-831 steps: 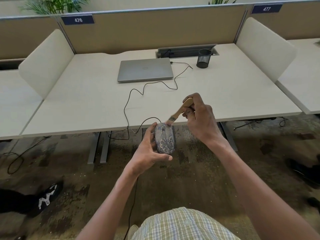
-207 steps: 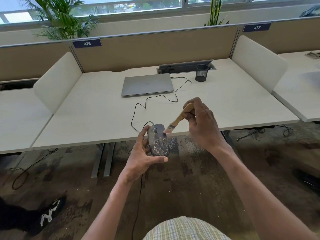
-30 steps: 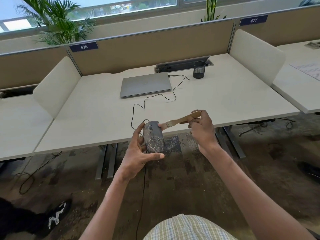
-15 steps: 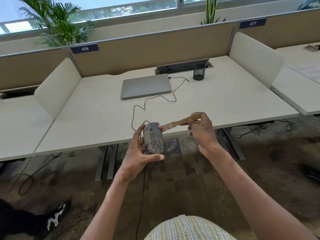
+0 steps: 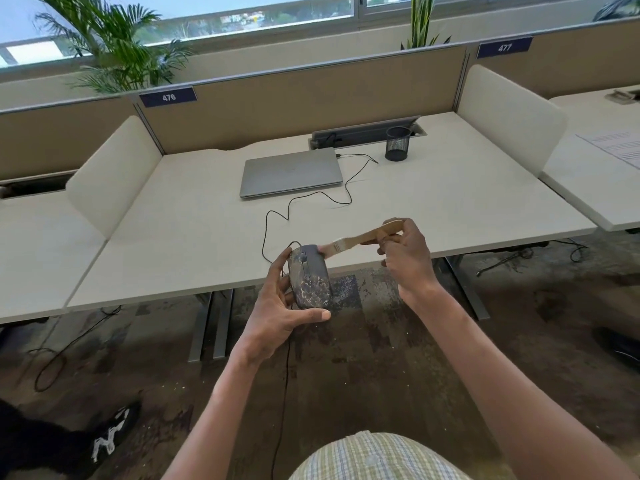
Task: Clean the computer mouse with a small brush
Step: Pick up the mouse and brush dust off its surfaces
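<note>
Just off the near edge of the pale bench (image 5: 194,237) | left hand (image 5: 277,315) grips grey dust-mottled corded mouse (image 5: 309,277), fingers wrapped round its sides | right hand (image 5: 407,259) pinches small wooden-handled brush (image 5: 363,236), bristles touching mouse's front | best: short light strokes away from scroll wheel, mouse tilted so dust falls | both forearms extended, right wrist raised.

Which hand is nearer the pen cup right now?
Right. The right hand holds the brush below the pen cup; the left hand grips the mouse lower and further left.
</note>
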A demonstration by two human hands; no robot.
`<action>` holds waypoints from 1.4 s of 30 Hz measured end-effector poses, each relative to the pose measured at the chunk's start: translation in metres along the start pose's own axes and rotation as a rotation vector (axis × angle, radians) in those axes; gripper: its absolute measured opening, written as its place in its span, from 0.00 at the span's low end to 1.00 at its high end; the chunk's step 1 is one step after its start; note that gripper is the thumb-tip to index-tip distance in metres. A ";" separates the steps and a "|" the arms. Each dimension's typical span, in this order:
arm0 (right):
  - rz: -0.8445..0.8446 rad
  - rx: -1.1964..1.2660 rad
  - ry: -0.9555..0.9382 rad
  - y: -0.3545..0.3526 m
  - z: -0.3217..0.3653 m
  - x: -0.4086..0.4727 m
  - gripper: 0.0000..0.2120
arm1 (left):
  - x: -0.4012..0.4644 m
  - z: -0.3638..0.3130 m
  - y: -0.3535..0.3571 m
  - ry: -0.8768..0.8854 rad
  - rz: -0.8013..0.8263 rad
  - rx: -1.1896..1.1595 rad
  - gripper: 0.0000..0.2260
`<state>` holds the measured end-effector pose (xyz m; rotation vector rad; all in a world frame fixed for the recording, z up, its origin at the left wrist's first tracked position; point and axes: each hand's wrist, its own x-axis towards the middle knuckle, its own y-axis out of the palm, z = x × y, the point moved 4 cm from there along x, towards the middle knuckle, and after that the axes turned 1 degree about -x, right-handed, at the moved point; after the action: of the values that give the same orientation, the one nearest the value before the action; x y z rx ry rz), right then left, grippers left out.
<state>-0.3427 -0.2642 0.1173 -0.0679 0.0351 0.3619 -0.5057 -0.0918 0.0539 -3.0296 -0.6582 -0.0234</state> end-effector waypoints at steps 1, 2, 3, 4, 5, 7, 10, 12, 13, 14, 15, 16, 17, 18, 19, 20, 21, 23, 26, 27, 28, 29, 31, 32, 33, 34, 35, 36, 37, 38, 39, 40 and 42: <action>0.025 -0.022 0.002 0.000 -0.001 -0.001 0.04 | 0.001 0.000 -0.001 0.002 -0.002 -0.001 0.57; 0.058 -0.040 0.008 -0.001 -0.003 -0.003 0.04 | 0.001 0.001 -0.003 -0.001 -0.005 0.000 0.56; 0.095 -0.050 0.014 -0.002 -0.005 -0.004 0.04 | 0.001 0.001 -0.004 -0.007 -0.011 0.000 0.57; 0.126 -0.058 0.019 -0.003 -0.006 -0.004 0.04 | 0.001 0.002 -0.005 -0.011 -0.017 0.000 0.57; 0.147 -0.068 0.020 -0.005 -0.007 -0.004 0.05 | 0.002 0.003 -0.006 -0.015 -0.021 0.001 0.57; 0.142 -0.084 0.008 -0.009 -0.005 -0.002 0.06 | 0.003 0.003 -0.006 -0.024 -0.019 0.009 0.58; 0.045 -0.118 -0.103 -0.011 0.007 0.004 0.08 | 0.004 0.003 -0.003 -0.037 -0.002 0.042 0.60; -0.012 -0.195 -0.241 -0.007 0.020 0.007 0.09 | 0.006 0.003 -0.001 -0.047 0.002 0.059 0.61; -0.024 -0.247 -0.321 -0.004 0.027 0.006 0.11 | 0.007 0.004 0.000 -0.051 0.002 0.061 0.61; -0.024 -0.301 -0.397 0.001 0.033 0.005 0.12 | 0.007 0.004 0.001 -0.054 0.003 0.063 0.60; -0.015 -0.352 -0.461 0.006 0.038 0.002 0.13 | 0.008 0.004 0.001 -0.055 0.003 0.067 0.60; 0.001 -0.404 -0.514 0.010 0.040 0.000 0.13 | 0.008 0.005 0.001 -0.055 0.002 0.071 0.59; 0.023 -0.458 -0.559 0.014 0.042 -0.003 0.13 | 0.008 0.005 0.001 -0.056 -0.001 0.076 0.59; 0.049 -0.513 -0.593 0.017 0.043 -0.006 0.13 | 0.008 0.006 0.000 -0.060 -0.005 0.081 0.59; 0.071 -0.565 -0.616 0.019 0.043 -0.008 0.13 | 0.008 0.006 -0.001 -0.065 -0.009 0.083 0.59; 0.083 -0.604 -0.635 0.020 0.044 -0.009 0.12 | 0.009 0.007 -0.001 -0.070 -0.010 0.085 0.60; 0.080 -0.626 -0.652 0.020 0.046 -0.010 0.12 | 0.009 0.008 -0.001 -0.073 -0.012 0.090 0.60; 0.039 -0.633 -0.685 0.021 0.054 -0.012 0.11 | 0.010 0.008 0.000 -0.070 -0.012 0.101 0.60; -0.012 -0.660 -0.746 0.027 0.068 -0.010 0.10 | 0.011 0.006 0.004 -0.066 -0.001 0.115 0.60; -0.001 -0.682 -0.759 0.030 0.070 -0.010 0.11 | 0.011 0.005 0.005 -0.067 0.003 0.118 0.59; 0.021 -0.709 -0.764 0.034 0.072 -0.009 0.11 | 0.011 0.005 0.006 -0.067 0.006 0.122 0.59; 0.048 -0.741 -0.764 0.037 0.072 -0.010 0.12 | 0.011 0.004 0.007 -0.067 0.006 0.124 0.59; 0.087 -0.793 -0.768 0.041 0.069 -0.013 0.14 | 0.010 0.003 0.006 -0.070 0.007 0.120 0.59; 0.102 -0.805 -0.771 0.041 0.067 -0.015 0.14 | 0.009 0.003 0.005 -0.072 0.007 0.122 0.60; 0.117 -0.810 -0.770 0.041 0.066 -0.017 0.15 | 0.008 0.003 0.005 -0.074 0.008 0.131 0.60; 0.133 -0.811 -0.763 0.040 0.064 -0.018 0.15 | 0.007 0.004 0.005 -0.076 0.011 0.143 0.60; 0.146 -0.811 -0.751 0.039 0.063 -0.019 0.16 | 0.006 0.004 0.005 -0.078 0.015 0.147 0.60; 0.151 -0.807 -0.741 0.037 0.062 -0.020 0.16 | 0.005 0.005 0.005 -0.081 0.016 0.141 0.60; 0.143 -0.802 -0.737 0.035 0.063 -0.019 0.15 | 0.004 0.005 0.005 -0.082 0.014 0.134 0.60; 0.122 -0.794 -0.738 0.033 0.064 -0.019 0.15 | 0.004 0.004 0.006 -0.082 0.012 0.134 0.60; 0.091 -0.786 -0.743 0.032 0.067 -0.018 0.15 | 0.005 0.003 0.006 -0.079 0.011 0.140 0.60; 0.060 -0.777 -0.748 0.032 0.069 -0.017 0.15 | 0.006 0.002 0.007 -0.075 0.014 0.148 0.60; 0.034 -0.773 -0.756 0.034 0.074 -0.015 0.14 | 0.007 0.001 0.009 -0.066 0.024 0.147 0.60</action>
<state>-0.3674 -0.2325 0.1894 -0.6903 -0.8573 0.3997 -0.4958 -0.0971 0.0529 -2.9068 -0.5999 0.1205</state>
